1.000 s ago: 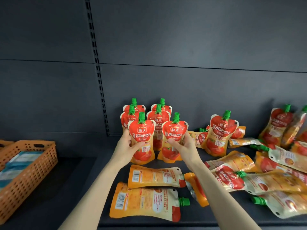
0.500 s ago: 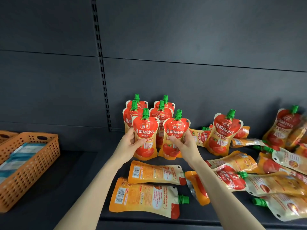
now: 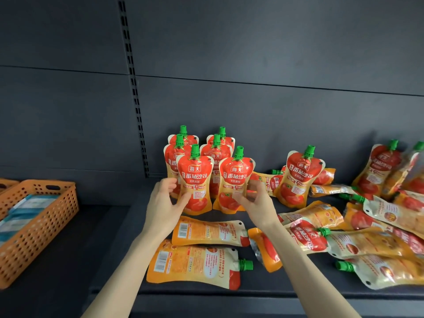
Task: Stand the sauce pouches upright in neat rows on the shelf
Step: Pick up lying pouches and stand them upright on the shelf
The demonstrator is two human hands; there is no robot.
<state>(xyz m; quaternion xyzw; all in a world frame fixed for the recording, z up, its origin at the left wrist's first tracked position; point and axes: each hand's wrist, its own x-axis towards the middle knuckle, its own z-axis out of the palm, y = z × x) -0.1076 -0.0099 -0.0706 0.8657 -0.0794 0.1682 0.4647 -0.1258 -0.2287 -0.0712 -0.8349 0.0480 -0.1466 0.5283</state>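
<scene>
You faced a dark grey back wall (image 3: 252, 42) with a slotted upright (image 3: 135, 99); an orange basket (image 3: 39, 237) sat left on the shelf (image 3: 103, 226).

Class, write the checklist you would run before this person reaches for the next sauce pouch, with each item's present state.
1. Front-left pouch upright: ok.
2. Front-right pouch upright: ok.
3. Left hand clear of its pouch: cannot tell.
4. Right hand clear of its pouch: cannot tell, blurred.
5. Flat pouch lying in front to take next: ok.
6. Every pouch standing: not ok, many lie on the shelf.
</scene>
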